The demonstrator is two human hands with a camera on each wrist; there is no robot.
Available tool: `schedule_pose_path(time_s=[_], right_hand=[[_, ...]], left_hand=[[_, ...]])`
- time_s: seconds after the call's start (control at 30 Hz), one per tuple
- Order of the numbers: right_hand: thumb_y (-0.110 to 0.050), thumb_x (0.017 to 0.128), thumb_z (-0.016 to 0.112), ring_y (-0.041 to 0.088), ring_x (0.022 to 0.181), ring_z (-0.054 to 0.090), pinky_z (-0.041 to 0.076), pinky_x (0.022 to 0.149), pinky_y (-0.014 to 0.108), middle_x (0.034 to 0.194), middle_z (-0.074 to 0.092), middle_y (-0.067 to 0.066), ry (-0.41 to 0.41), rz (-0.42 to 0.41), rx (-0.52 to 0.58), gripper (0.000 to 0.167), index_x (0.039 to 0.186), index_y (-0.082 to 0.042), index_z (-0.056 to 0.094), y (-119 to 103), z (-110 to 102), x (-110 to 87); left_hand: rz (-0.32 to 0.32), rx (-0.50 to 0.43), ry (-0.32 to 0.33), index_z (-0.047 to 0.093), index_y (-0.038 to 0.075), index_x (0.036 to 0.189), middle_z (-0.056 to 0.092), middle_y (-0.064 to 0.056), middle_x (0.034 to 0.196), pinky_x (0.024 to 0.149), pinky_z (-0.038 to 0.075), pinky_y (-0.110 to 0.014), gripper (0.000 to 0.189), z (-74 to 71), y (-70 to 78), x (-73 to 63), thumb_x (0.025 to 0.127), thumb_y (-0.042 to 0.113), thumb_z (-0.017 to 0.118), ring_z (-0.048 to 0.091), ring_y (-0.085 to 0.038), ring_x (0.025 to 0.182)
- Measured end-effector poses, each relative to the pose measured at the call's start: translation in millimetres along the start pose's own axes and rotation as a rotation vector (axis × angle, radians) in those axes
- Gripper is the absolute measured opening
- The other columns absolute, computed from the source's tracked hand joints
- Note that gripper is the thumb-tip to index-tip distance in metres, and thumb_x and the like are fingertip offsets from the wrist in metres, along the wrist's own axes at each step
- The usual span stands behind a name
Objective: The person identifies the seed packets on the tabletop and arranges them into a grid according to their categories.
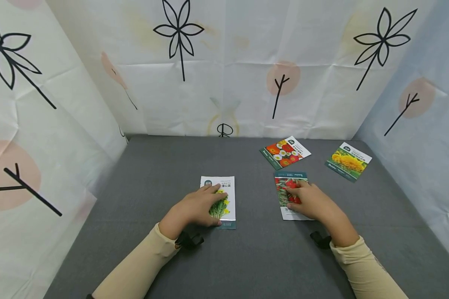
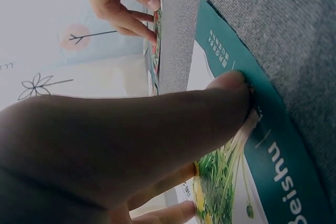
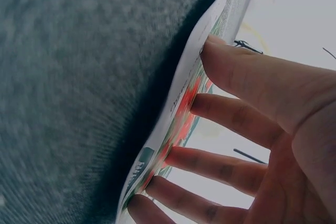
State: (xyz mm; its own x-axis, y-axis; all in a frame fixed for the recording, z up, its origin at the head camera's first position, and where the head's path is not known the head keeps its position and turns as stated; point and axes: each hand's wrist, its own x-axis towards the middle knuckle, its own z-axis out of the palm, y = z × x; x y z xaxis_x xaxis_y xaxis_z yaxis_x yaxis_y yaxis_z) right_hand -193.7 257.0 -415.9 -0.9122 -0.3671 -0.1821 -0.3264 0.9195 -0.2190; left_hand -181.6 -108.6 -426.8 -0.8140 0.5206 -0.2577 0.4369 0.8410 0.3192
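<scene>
A seed packet with yellow flowers and green stems (image 1: 230, 197) lies flat on the grey table, its dark green band toward me. My left hand (image 1: 200, 205) rests across its left side, fingers spread, with the thumb tip pressing near the green band (image 2: 278, 124). To the right is a seed packet with red and green pictures (image 1: 283, 195), turned so its green band faces away. My right hand (image 1: 314, 203) touches its face with thumb and fairly straight, spread fingertips. In the right wrist view this packet's white edge (image 3: 184, 72) looks wavy.
Behind the red-and-green packet lies a packet with orange, red and white flowers (image 1: 284, 153), set at an angle. Farther right is a packet with yellow flowers (image 1: 348, 162). White cloth walls (image 1: 243, 104) with plant drawings enclose the grey table (image 1: 164, 166) at back and sides.
</scene>
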Motion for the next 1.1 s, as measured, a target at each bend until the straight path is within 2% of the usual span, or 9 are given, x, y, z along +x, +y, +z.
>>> schedule_pose_path(time_s=[0.2,0.47,0.73,0.97,1.1], right_hand=[[-0.032,0.097,0.079,0.038,0.101,0.057,0.054,0.087,0.057,0.135,0.06,0.028,0.008,-0.01,0.003,0.057,0.145,-0.006,0.066,-2.3,0.1,-0.3],[-0.033,0.096,0.08,0.038,0.099,0.057,0.054,0.087,0.057,0.134,0.061,0.027,0.005,-0.014,0.003,0.056,0.144,-0.005,0.067,-6.2,-0.1,-1.2],[-0.032,0.096,0.079,0.034,0.096,0.054,0.053,0.082,0.051,0.132,0.06,0.027,-0.013,-0.022,0.009,0.059,0.146,-0.005,0.064,-5.0,-0.7,-0.3],[-0.035,0.097,0.079,0.051,0.115,0.055,0.052,0.095,0.065,0.149,0.05,0.036,-0.053,-0.039,0.041,0.064,0.151,-0.005,0.06,-5.8,-1.6,-0.7],[-0.037,0.096,0.079,0.057,0.121,0.052,0.051,0.098,0.069,0.153,0.047,0.037,-0.07,-0.036,0.041,0.067,0.151,-0.005,0.059,-7.0,-2.7,-1.5]], left_hand=[[-0.002,-0.001,0.002,0.049,0.024,0.161,0.03,-0.008,0.176,0.125,0.034,-0.062,0.084,1.1,-0.8,0.6,0.089,0.047,0.084,0.023,-0.039,0.164],[-0.005,0.002,0.0,0.049,0.025,0.161,0.03,-0.008,0.176,0.125,0.034,-0.062,0.084,1.5,-1.2,1.3,0.089,0.047,0.085,0.023,-0.039,0.164],[0.0,0.004,0.006,0.049,0.025,0.161,0.03,-0.008,0.176,0.124,0.035,-0.062,0.083,1.9,-1.3,0.8,0.089,0.047,0.084,0.023,-0.038,0.164],[-0.004,0.003,0.001,0.049,0.025,0.161,0.029,-0.007,0.176,0.125,0.034,-0.063,0.083,2.1,-1.4,0.8,0.089,0.047,0.084,0.023,-0.038,0.164],[-0.008,0.0,-0.002,0.048,0.026,0.162,0.029,-0.007,0.176,0.125,0.034,-0.063,0.083,1.9,-1.3,0.8,0.089,0.048,0.084,0.022,-0.038,0.164]])
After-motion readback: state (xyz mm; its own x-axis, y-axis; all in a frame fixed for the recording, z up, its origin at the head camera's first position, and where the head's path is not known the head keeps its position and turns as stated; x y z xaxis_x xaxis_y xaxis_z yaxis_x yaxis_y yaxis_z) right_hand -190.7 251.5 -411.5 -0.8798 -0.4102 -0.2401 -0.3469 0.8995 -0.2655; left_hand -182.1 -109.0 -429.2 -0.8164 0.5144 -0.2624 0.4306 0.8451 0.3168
